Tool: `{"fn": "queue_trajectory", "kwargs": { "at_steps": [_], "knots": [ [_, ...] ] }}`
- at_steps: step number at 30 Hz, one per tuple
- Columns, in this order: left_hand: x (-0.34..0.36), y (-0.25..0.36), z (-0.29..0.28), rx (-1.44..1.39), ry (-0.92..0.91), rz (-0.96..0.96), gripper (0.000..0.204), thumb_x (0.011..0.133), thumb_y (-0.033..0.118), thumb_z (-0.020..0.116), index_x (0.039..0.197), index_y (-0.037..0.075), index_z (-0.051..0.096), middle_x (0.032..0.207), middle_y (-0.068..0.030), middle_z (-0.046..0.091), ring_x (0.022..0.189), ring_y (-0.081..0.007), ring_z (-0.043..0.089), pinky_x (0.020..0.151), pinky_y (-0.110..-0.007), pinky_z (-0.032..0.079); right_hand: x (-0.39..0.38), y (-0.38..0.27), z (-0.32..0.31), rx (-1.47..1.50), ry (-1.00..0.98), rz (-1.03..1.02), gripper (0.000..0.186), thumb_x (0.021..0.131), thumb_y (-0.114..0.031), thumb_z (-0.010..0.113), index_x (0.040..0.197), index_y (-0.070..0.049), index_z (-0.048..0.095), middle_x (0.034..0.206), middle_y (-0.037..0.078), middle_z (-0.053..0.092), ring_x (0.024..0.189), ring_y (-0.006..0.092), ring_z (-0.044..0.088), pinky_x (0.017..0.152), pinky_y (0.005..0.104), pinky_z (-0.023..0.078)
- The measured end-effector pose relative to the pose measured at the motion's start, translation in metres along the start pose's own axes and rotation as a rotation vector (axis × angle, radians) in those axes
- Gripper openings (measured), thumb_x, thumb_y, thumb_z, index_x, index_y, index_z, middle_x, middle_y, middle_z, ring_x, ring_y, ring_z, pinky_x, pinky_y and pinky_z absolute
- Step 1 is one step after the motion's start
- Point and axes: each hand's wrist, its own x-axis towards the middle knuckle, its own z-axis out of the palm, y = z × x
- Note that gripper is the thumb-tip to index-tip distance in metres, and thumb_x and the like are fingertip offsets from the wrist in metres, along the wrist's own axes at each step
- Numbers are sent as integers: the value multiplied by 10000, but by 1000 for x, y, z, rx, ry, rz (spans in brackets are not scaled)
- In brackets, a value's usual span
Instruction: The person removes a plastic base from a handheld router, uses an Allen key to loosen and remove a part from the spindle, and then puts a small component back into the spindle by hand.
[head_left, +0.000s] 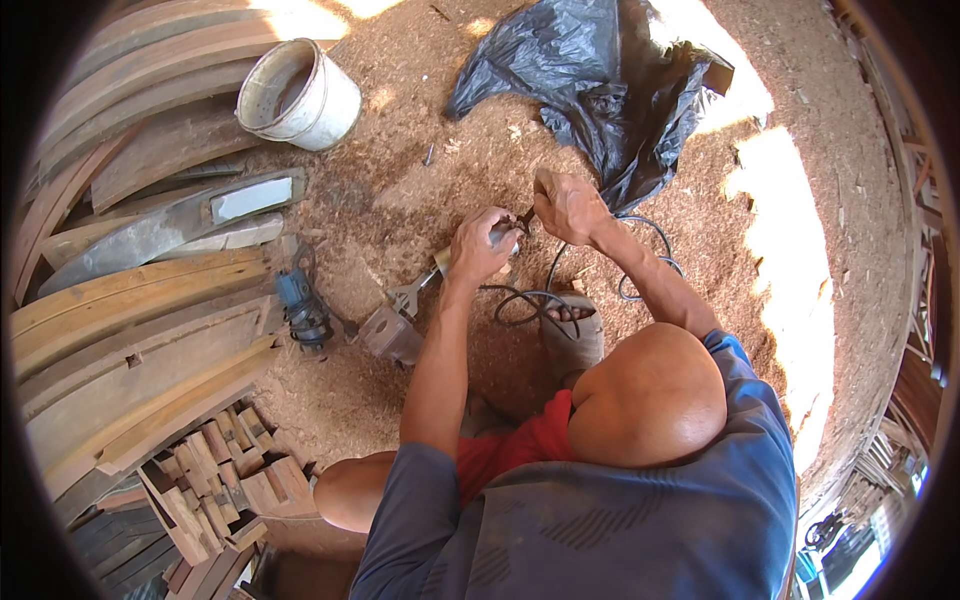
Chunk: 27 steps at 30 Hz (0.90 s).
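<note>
Both of my hands meet in front of me, low over the sawdust-covered ground. My left hand (482,245) is closed, its thumb and fingers pinched around something small that they mostly hide. Close on its right, my right hand (570,207) is curled shut with the knuckles up. A small dark piece (527,219) shows between the two hands; its kind is too small to tell. Below them a black cable (515,308) lies in loops by my foot (572,325). Beside my left forearm lie a grey metal fitting (406,299) and a brownish block (391,335).
A teal power tool (303,305) lies at the left, near curved wooden planks (150,310). Short wood offcuts (215,470) are stacked at the lower left. A white bucket (335,105) stands farther off, and a black plastic sheet (600,80) lies crumpled ahead.
</note>
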Motion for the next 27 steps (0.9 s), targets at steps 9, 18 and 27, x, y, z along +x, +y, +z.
{"fn": "queue_trajectory", "kwargs": {
  "at_steps": [9,18,27],
  "knots": [
    [0,-1,0,-66,-20,-9,249,819,192,772,999,38,696,1007,-154,708,966,-352,670,886,-443,519,18,9,16,38,-111,16,165,854,-143,609,889,-6,524,775,221,626,750,399,643,695,496,508],
    [-2,-3,-1,-10,-11,11,285,814,225,778,1025,50,696,995,-135,708,943,-336,676,864,-435,532,31,-7,5,38,-175,87,189,876,-166,582,888,17,538,809,229,635,774,383,645,732,511,534],
    [4,-5,0,-54,-71,-128,277,838,189,763,1055,25,711,1020,-148,731,940,-300,708,881,-405,542,47,15,10,112,-142,8,174,848,-123,574,857,36,643,823,254,680,767,394,671,733,512,531]
  ]
}}
